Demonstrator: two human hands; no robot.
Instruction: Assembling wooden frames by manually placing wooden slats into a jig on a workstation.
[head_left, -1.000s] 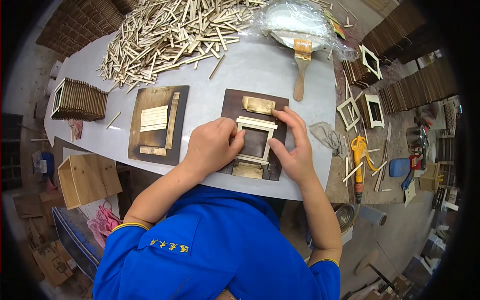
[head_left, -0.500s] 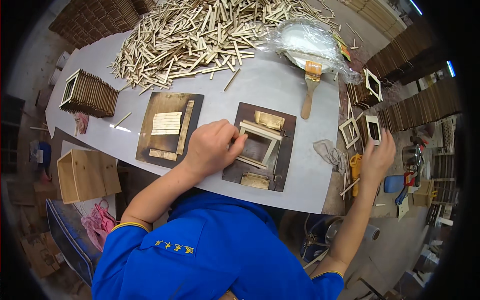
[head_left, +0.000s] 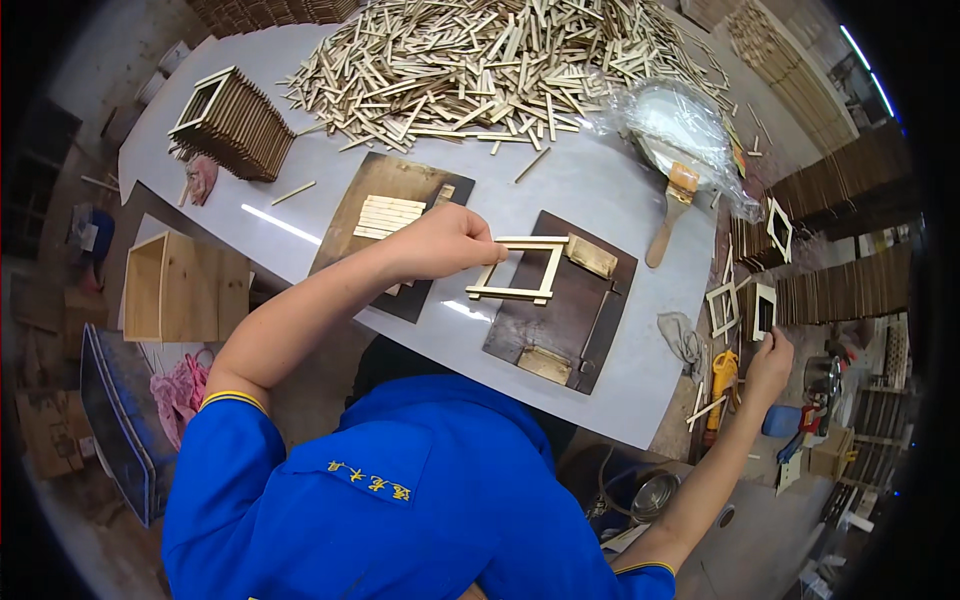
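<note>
My left hand (head_left: 447,243) pinches one corner of a small four-sided wooden frame (head_left: 507,293) and holds it raised over the table. Beneath and beside that frame lies a dark jig board (head_left: 525,325) with wooden blocks at its two ends. On the far right, my right hand (head_left: 770,365) has its fingers closed on the lower edge of another wooden frame (head_left: 765,312), at the near end of a long row of frames. Several pale slats (head_left: 388,215) lie side by side on a second board (head_left: 395,178), partly hidden by my left forearm.
A big heap of sticks (head_left: 500,75) covers the table's far side. A plastic-wrapped dish (head_left: 665,125) and a brush (head_left: 664,230) lie to its right. A frame stack (head_left: 245,130) stands at left. Beyond the right edge are a rag (head_left: 680,338) and a yellow tool (head_left: 724,385).
My left hand has lifted the wooden frame off the jig board and moved it leftward. My right hand stays at the frame on the right. The view has shifted.
</note>
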